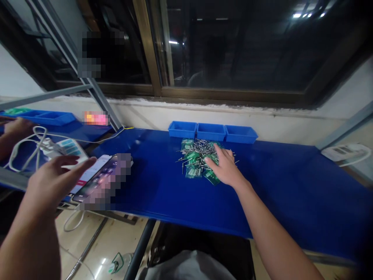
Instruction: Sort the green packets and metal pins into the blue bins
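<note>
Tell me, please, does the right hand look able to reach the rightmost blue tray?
Probably yes: the right hand is at the pile of metal pieces, the rightmost blue tray stands just beyond, and nothing tall stands between them.

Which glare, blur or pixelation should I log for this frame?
Head view: bright lights glare in the dark window; pixel blocks cover part of the phone. Also head view: the metal pieces look slightly soft; the lower right corner darkens.
</note>
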Tool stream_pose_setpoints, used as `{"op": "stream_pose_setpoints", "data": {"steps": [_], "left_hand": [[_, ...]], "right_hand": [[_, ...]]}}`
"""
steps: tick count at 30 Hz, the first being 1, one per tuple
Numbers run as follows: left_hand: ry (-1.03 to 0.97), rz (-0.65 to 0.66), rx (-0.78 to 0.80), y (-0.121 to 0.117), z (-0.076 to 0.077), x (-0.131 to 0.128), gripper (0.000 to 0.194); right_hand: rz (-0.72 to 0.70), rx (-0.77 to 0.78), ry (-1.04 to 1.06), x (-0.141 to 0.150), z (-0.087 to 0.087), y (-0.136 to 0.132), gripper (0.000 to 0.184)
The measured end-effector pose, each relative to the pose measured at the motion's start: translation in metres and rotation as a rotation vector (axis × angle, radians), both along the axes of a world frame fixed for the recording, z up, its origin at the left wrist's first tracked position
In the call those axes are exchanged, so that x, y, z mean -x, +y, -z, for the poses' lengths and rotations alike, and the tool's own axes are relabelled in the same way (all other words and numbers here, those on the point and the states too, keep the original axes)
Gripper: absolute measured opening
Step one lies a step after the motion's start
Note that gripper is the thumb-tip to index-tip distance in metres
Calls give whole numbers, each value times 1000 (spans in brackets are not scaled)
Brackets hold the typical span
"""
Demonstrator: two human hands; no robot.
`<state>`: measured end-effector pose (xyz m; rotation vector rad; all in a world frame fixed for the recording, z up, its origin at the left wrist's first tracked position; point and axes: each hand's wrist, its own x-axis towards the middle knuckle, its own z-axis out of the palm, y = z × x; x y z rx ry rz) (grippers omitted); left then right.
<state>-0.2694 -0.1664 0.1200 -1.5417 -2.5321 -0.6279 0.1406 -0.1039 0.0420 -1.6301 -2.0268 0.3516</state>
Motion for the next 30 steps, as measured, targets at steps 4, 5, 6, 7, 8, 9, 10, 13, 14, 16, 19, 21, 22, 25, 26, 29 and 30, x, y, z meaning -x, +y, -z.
{"op": "stream_pose_setpoints", "data": {"steps": [4,5,6,7,8,9,10,13,14,16,19,21,22,25,26,29,30], "left_hand": [[-112,276,-219,-7,-6,-77,52],[-119,438,-221,-5,-5,-100,48],[-124,610,-168,-3,-2,-121,45],[-135,748,-117,1,2,-140,43],[-120,853,-34,6,7,-156,43],[-93,930,35,11,12,-168,44],[-64,970,87,16,18,-177,46],[10,949,119,23,35,-178,49],[28,916,83,21,39,-171,47],[63,852,-1,12,44,-145,43],[152,718,-139,-10,44,-90,44],[238,553,-149,-26,43,-53,48],[277,440,-135,-33,43,-36,50],[269,287,-68,-51,50,2,56],[244,293,-124,-56,55,11,51],[148,374,-382,-71,72,28,36],[128,382,-418,-75,78,31,33]], "right_hand": [[-25,-19,-13,2,3,1,71],[-28,-35,-22,2,5,2,70],[-29,-53,-32,2,7,3,69],[-28,-71,-44,1,9,4,67],[-23,-86,-56,0,11,6,66],[-16,-97,-66,-1,14,7,65],[-5,-103,-74,-2,16,9,64],[26,-96,-82,-4,19,11,63],[32,-90,-81,-4,19,12,62],[31,-83,-75,-4,19,12,62],[8,-80,-70,-3,16,10,63],[-9,-81,-71,-2,13,8,63],[-15,-81,-72,-1,12,7,63],[-20,-73,-76,-1,11,6,63],[-19,-70,-77,-2,11,6,63],[-15,-78,-82,-3,14,7,64],[-13,-86,-82,-4,15,8,64]]}}
